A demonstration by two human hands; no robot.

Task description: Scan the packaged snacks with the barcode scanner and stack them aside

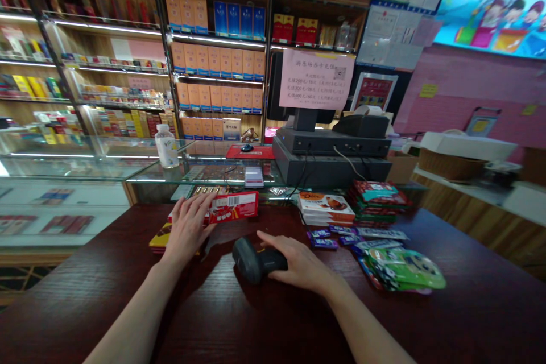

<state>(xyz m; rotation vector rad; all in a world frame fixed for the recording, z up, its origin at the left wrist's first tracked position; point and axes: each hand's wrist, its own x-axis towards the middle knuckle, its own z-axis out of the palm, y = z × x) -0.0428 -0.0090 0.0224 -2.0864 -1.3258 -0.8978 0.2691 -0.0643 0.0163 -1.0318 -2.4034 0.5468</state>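
Note:
My left hand [187,227] grips the end of a red snack box [233,207] lying on the dark red wooden counter [213,318]. Another packet [161,238], dark with a yellow edge, lies under and beside that hand. My right hand [301,264] rests over the grip of a dark grey handheld barcode scanner [255,260], which lies on its side on the counter. To the right of that hand are scattered small purple snack packets [323,240] and a pile of green snack bags [403,269].
Stacked boxed snacks [326,209] and green-red packets [377,202] stand behind my right hand. Beyond them sit a dark cash register [328,159] and a receipt printer [362,125]. A glass display case [77,168] holds a water bottle [166,147] on top. Stocked shelves [217,62] rise behind.

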